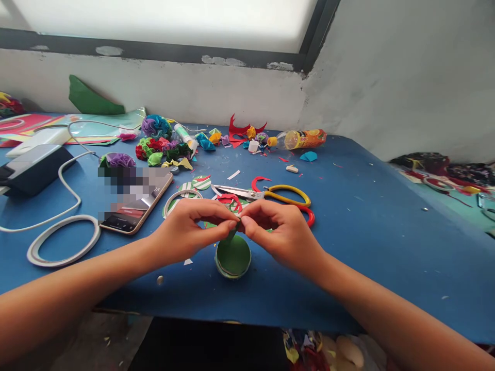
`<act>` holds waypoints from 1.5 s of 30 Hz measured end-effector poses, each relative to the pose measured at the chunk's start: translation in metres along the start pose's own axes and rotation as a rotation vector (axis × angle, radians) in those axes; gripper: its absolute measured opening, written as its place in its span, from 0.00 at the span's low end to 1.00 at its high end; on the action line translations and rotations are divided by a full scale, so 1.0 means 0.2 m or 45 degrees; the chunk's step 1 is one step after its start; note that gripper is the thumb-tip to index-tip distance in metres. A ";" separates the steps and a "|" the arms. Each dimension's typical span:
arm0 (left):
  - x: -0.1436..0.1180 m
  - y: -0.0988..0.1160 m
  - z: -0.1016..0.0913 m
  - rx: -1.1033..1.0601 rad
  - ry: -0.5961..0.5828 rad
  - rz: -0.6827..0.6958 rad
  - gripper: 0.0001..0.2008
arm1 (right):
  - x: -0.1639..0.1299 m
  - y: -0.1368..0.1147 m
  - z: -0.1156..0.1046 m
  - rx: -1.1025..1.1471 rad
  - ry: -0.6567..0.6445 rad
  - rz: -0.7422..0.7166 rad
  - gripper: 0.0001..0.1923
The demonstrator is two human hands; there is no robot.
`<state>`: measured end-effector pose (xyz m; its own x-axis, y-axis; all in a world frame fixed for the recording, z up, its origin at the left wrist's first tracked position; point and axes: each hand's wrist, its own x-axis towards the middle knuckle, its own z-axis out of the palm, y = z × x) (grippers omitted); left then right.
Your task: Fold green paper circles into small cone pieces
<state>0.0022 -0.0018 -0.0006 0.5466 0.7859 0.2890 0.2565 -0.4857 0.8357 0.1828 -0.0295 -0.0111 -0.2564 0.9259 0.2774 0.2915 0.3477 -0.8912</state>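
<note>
My left hand point(195, 226) and my right hand point(284, 232) meet fingertip to fingertip. Between them they pinch a small dark green paper piece point(231, 236), mostly hidden by the fingers. Just below it sits a small round green container point(233, 257) with a pale rim; whether the paper touches it I cannot tell. Behind my hands lie scissors point(288, 195) with yellow and red handles, their blades pointing left. Around the blades are red paper scraps point(261, 181) and green-and-white striped paper circles point(201, 182). A roll of white tape point(170, 203) lies beside my left hand.
On the blue table point(367, 247), a phone point(149, 203), a larger tape roll point(34, 252) and a black box with a white cable point(64, 180) are at the left. Ruffled paper flowers point(157, 126), a glue stick point(183, 135) and an orange-labelled bottle point(305, 139) stand along the back.
</note>
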 end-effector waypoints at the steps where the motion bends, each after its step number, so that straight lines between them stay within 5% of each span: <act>1: 0.00 0.00 0.00 -0.027 -0.001 -0.046 0.05 | 0.00 0.01 0.00 0.024 -0.007 0.014 0.05; 10: 0.02 0.01 -0.01 -0.360 -0.041 -0.351 0.07 | 0.01 0.05 -0.01 0.295 -0.078 0.043 0.07; 45: 0.01 0.02 -0.01 -0.276 -0.079 -0.221 0.08 | 0.00 0.02 -0.01 0.152 -0.011 0.002 0.07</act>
<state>0.0026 -0.0023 0.0048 0.5590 0.8219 0.1094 0.1778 -0.2477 0.9524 0.1865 -0.0277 -0.0144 -0.2642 0.9250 0.2731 0.1800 0.3254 -0.9283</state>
